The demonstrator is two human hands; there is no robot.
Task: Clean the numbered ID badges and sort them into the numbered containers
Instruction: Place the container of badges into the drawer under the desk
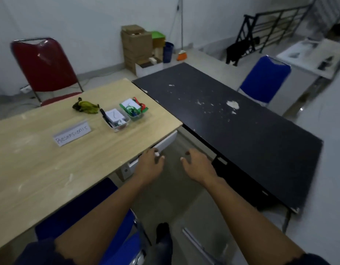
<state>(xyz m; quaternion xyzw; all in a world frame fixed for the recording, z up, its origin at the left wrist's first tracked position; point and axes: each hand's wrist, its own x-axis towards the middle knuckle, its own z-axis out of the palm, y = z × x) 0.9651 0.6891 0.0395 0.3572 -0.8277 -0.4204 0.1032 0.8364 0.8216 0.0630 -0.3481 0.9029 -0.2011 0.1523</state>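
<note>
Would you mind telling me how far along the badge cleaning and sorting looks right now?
Two clear containers on the wooden table each carry a paper label and some contents, so some sorting may be done; the numbers are unclear. A yellow-green cloth lies beside them, unused. Nothing is in hand: the left hand and right hand hover open between the tables. What remains cannot be judged.

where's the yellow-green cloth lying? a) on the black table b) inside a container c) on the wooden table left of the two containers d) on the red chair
c: the yellow-green cloth lies crumpled on the wooden table, left of the two containers, not in either.
</note>
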